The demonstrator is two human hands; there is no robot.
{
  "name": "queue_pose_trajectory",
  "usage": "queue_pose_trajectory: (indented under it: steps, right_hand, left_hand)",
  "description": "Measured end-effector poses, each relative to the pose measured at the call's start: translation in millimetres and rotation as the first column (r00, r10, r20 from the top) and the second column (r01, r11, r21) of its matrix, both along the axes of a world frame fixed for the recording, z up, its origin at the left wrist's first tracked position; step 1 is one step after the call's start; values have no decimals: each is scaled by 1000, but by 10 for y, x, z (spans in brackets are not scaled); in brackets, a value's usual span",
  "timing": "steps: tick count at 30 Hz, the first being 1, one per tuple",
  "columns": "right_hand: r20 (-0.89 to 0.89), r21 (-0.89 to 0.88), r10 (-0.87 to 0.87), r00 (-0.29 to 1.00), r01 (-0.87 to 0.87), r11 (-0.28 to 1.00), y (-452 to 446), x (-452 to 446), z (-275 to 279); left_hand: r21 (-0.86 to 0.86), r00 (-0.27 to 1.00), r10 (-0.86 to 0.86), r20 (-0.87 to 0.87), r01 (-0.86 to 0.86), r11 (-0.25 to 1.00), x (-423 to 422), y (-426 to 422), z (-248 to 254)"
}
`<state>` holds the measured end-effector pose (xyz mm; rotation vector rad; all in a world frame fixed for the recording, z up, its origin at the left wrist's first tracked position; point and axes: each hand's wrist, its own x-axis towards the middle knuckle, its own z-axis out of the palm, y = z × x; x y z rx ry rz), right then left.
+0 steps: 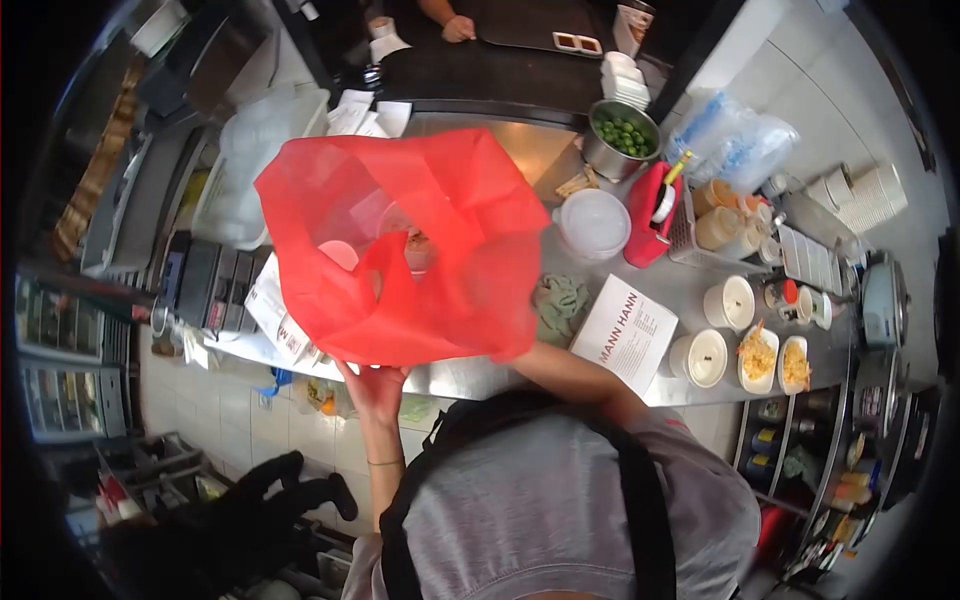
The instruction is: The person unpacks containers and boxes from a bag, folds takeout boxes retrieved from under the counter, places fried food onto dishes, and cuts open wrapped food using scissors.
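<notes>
A red, thin carrier bag (470, 300) fills the middle of the view, its mouth spread open over the steel counter. Through the mouth show a round lid (340, 255) tinted by the bag and a container with brownish contents (418, 250). At the bag's near edge, my left hand (376, 385) grips it from below, the fingertips partly covered by the red material. My right forearm reaches up to the bag's near right side; the hand itself is hidden behind the bag, so its fingers cannot be seen.
Right of the bag lie a green cloth (562, 303), a printed card (625, 333) and a lidded white tub (594, 224). Further right are paper bowls (699, 358), fried-food trays (757, 360) and a pot of limes (620, 140). Another person's hand (458, 28) rests across the counter.
</notes>
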<state>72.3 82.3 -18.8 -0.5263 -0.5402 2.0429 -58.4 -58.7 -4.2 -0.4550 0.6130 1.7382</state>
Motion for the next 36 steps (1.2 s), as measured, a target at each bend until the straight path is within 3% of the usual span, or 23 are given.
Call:
queue_pose_trajectory:
  steps: [1,4,6,8,10,11,13,14,15,16,17,18,19,20,23,25,28,30,32,33,34,35,36]
  right_hand:
    - [-3,5,4,1000,-4,1000,53,-118,-6]
    - [4,33,-22,1000,22,999,357,-446,-10]
    - [40,63,-22,999,20,998,572,-571,3]
    - [113,102,-24,993,13,995,740,-600,10]
    - [288,205,-100,952,41,978,810,-417,13]
    - [407,290,-198,891,80,954,804,-259,-38]
    - [590,506,-482,648,169,846,619,339,-171]
    - [567,407,-390,726,164,898,340,734,233]
    - [626,553,-552,552,186,812,240,1032,137]
    - [729,506,-480,489,88,858,125,1387,2]
    - [816,445,-409,408,8,896,21,1597,-108]
    - [815,448,-422,397,31,893,-71,1592,-134]
    - [811,539,-580,-80,-286,792,-201,1571,-153]
    - [529,406,-703,-475,-586,701,-316,1546,-182]
    - [436,268,-696,-570,-656,705,-244,1363,-550]
    - [557,305,-658,-507,-612,730,-56,1192,-530]
    - [534,472,-752,-385,-602,644,401,991,-540]
    - [741,429,-628,-237,-553,715,651,936,-580]
    - [748,477,-631,-205,-494,726,488,1010,-258]
    - [739,451,-642,-207,-556,698,289,1123,38]
    - [730,574,-682,-41,-504,645,206,1218,-32]
    - [762,624,-609,219,-501,600,-44,1391,198]
    - [761,643,-527,378,-551,532,-212,1565,160]
  left_hand:
    - [178,999,48,12,-50,983,-47,82,-101]
    - [137,992,53,-112,-37,990,-208,255,-297]
    - [76,1000,8,-14,-7,997,-156,344,-266]
    - [-8,973,-7,-231,6,1000,-101,377,-401]
    - [-113,955,-76,-287,45,993,45,360,-396]
    - [-131,882,-232,-410,195,972,75,311,-534]
    - [-184,594,-433,-678,433,883,278,282,-501]
    - [-214,348,-452,-821,547,809,436,316,-355]
    - [-195,-159,-122,-980,610,768,467,453,-595]
    - [-274,-482,67,-873,601,750,591,575,-492]
    - [-291,-621,224,-752,616,732,730,697,-450]
    - [-288,-615,242,-751,634,718,790,807,-485]
    - [-400,-784,321,-532,566,721,879,897,-593]
    - [-482,-881,390,-268,474,737,979,969,-707]
    - [-353,-936,310,-169,351,867,811,1562,-1078]
    - [-359,-957,254,-139,287,888,652,1854,-1083]
    - [-142,-927,305,-220,339,930,699,2122,-873]
    - [-558,-697,33,-716,600,574,942,1980,-700]
    - [-365,-658,471,-588,735,571,1026,1970,-1080]
    - [-260,-790,462,-403,582,770,1134,1837,-1027]
    - [-44,-331,210,-920,620,783,1305,1784,-1065]
    - [-84,-194,63,-979,664,743,1239,2036,-1697]
    - [-290,-589,109,-801,540,790,1280,1989,-1381]
